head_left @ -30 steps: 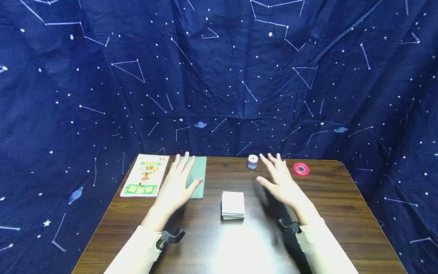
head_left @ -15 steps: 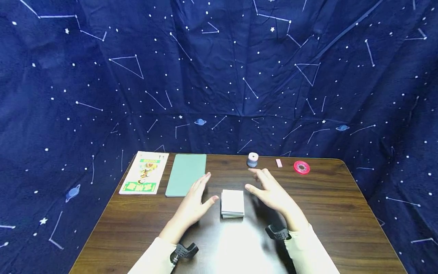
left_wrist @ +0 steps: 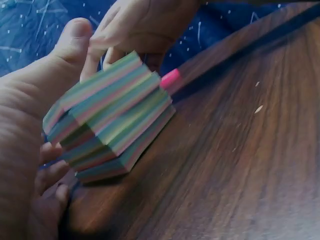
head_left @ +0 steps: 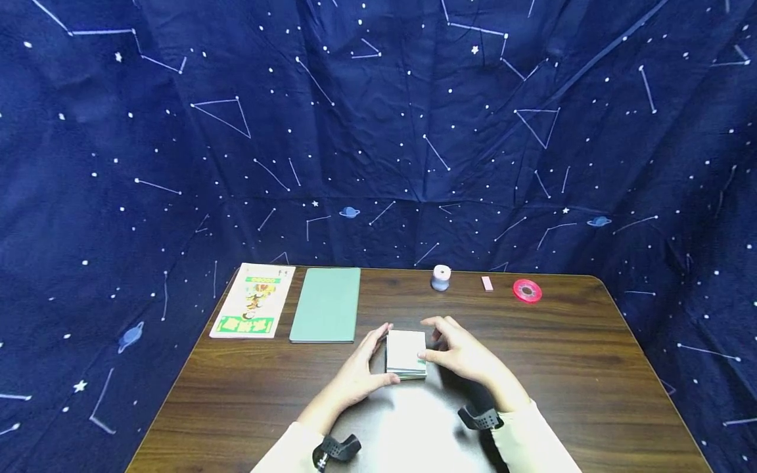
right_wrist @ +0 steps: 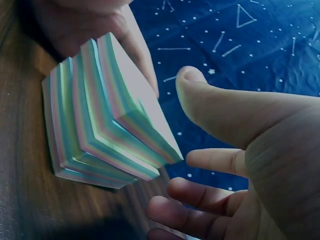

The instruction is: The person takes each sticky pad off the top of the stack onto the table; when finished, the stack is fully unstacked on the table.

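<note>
**Both hands closing in on a skewed paper block at table centre**

The left hand is lying low beside the left edge of the paper block, fingers fairly straight, thumb reaching along the top; in the left wrist view the fingers are looking relaxed, not clamped, and whether they are actually pressing the side cannot be told. The right hand is curving in from the right, thumb and fingers apart with an open gap toward the block; contact is not showing in the right wrist view, so firm grip cannot be confirmed.

The block is sitting on the wooden table, near its middle, close to the person. It is a square stack of thin pastel sheets, striped pink, green, blue and yellow along the edges, white on top. The layers are lying twisted in steps, not flush.

Risk, as judged: with the stack already fanned, uneven squeeze from one side is likely shearing it further, or loose upper sheets sliding off if lifted by the top only. The table is looking smooth, so the block may skid rather than square up.

Farther out: a flat green pad, an illustrated booklet, a small pale spool, a pink eraser, a red tape roll.
</note>
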`<state>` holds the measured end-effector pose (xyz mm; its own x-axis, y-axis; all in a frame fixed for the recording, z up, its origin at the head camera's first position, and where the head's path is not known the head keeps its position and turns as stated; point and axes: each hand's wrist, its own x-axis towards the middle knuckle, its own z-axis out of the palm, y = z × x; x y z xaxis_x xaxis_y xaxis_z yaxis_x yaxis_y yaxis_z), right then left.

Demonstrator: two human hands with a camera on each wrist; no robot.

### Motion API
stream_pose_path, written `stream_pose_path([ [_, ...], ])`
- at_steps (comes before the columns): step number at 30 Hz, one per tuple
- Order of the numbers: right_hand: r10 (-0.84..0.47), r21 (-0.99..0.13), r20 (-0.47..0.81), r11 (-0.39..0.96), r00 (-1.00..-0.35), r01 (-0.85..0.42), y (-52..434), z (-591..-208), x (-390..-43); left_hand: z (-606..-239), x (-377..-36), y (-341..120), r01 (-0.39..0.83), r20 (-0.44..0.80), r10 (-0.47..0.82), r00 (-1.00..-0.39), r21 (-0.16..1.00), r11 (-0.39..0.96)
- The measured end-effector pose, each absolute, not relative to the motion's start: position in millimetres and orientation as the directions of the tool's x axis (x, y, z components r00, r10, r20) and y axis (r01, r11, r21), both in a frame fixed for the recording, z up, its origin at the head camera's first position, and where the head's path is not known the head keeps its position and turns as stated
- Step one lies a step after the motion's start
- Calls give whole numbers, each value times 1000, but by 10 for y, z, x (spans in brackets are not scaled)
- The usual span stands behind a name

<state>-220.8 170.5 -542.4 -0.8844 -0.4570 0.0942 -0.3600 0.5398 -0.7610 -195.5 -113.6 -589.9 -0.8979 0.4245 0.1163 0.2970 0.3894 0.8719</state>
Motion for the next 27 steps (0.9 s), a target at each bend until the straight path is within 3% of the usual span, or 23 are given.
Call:
stream_pose_path([
  [7, -514, -702, 154, 544, -844, -459, 1659, -5526, -2216, -5994, -2000, -1137, 309, 94, 409, -908, 809, 500],
  [27, -446, -733, 140, 553, -884, -395, 1676, -5503, -2253, -5991, -2050, -1127, 302, 97, 393, -914, 810, 502],
])
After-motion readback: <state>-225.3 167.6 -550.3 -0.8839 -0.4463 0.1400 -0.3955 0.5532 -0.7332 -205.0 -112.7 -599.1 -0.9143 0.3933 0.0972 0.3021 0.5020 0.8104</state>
